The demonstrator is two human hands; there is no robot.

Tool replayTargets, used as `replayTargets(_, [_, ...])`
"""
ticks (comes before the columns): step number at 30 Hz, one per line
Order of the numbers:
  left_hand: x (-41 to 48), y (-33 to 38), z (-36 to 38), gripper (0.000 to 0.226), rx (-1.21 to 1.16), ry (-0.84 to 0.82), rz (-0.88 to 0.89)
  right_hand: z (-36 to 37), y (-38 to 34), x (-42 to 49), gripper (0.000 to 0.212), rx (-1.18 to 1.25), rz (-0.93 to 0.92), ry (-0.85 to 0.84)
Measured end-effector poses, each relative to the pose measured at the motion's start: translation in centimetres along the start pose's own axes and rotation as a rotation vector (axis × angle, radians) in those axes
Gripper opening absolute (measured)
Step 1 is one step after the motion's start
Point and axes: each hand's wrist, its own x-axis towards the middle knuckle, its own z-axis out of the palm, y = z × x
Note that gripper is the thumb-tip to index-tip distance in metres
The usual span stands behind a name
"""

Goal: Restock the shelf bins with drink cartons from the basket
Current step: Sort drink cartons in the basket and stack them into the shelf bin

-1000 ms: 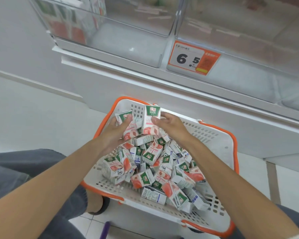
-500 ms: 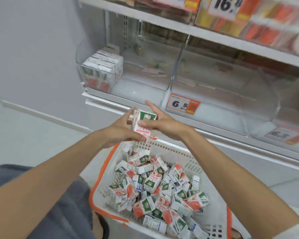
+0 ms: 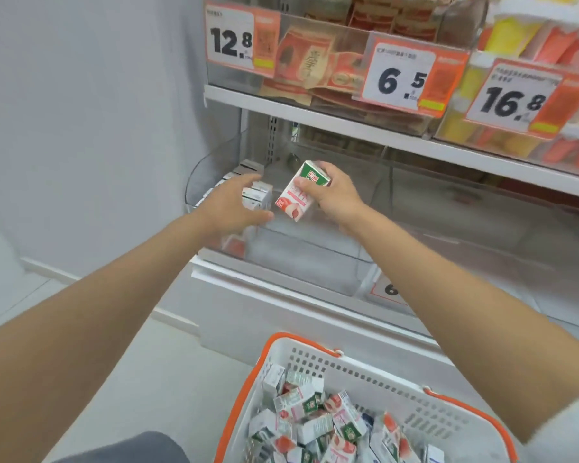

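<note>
The small white drink carton (image 3: 301,192), green-topped with a pink peach print, sits tilted in my right hand (image 3: 336,195). My thumb lies across its front and my fingers curl behind, holding it over the clear plastic shelf bin (image 3: 298,259). My left hand (image 3: 229,205) is spread and holds nothing. It is at the row of matching cartons (image 3: 259,195) standing in the bin's left end, and I cannot tell whether it touches them. Below, the white perforated basket (image 3: 351,369) with an orange rim holds a loose heap of cartons (image 3: 315,419). Orange price tags (image 3: 405,75) front the shelf above.

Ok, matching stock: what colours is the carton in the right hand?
The carton is white, green-topped, with pink-red fruit print; head view shows it.
</note>
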Motion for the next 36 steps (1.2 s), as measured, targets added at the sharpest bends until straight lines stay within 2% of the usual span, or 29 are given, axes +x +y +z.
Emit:
replayTargets(3, [2.3, -2.4, -0.2, 0.083, 0.578, -0.155, 0.044, 1.6, 2.4, 5.6, 0.058, -0.208, 0.007, 0.109])
replayTargets(4, [2.5, -3.1, -0.2, 0.085, 0.700, -0.210, 0.035, 2.1, 2.9, 7.2, 0.065, -0.285, 0.004, 0.136])
replayTargets(6, [2.6, -4.0, -0.1, 0.089, 0.792, -0.243, 0.043, 3.2, 3.7, 9.7, 0.076, -0.363, -0.012, 0.152])
replayTargets(8, [2.3, -4.3, 0.1, 0.093, 0.801, -0.219, 0.076, 4.4, 4.2, 11.4, 0.082, -0.341, 0.015, 0.019])
replayTargets(10, [1.9, -4.4, 0.3, 0.098, 0.807, -0.193, 0.080, 5.2, 4.8, 12.1, 0.072, -0.210, 0.141, -0.217])
replayTargets(12, [1.8, -4.4, 0.3, 0.098, 0.791, -0.176, 0.082, 5.6, 5.2, 12.4, 0.064, -0.014, 0.266, -0.336])
replayTargets(14, [1.8, -4.4, 0.4, 0.099, 0.772, -0.170, 0.093, 5.7, 5.9, 12.6, 0.064, 0.121, 0.286, -0.296])
replayTargets(16, [1.8, -4.5, 0.5, 0.103, 0.764, -0.165, 0.090, 6.1, 6.4, 12.6, 0.063, 0.143, 0.294, -0.254])
replayTargets(20, [1.9, -4.7, 0.5, 0.105, 0.769, -0.155, 0.097, 6.6, 5.8, 12.2, 0.066, -0.168, 0.293, -0.203])
replayTargets(24, [1.9, -4.8, 0.8, 0.104, 0.772, -0.135, 0.111, 6.6, 5.7, 12.4, 0.040, -0.023, 0.304, -0.258])
replayTargets(27, [1.9, -4.9, 0.8, 0.105, 0.770, -0.118, 0.115, 6.3, 6.2, 12.4, 0.065, 0.088, 0.314, -0.283])
replayTargets(28, [1.9, -4.9, 0.8, 0.105, 0.768, -0.109, 0.119, 6.3, 6.3, 12.3, 0.066, 0.099, 0.318, -0.292])
replayTargets(32, [1.8, -4.8, 0.9, 0.110, 0.758, -0.107, 0.126, 6.4, 6.4, 12.3, 0.049, 0.085, 0.347, -0.331])
replayTargets(36, [1.9, -4.9, 0.7, 0.117, 0.744, -0.132, 0.106, 6.6, 6.7, 11.7, 0.055, 0.009, 0.318, -0.298])
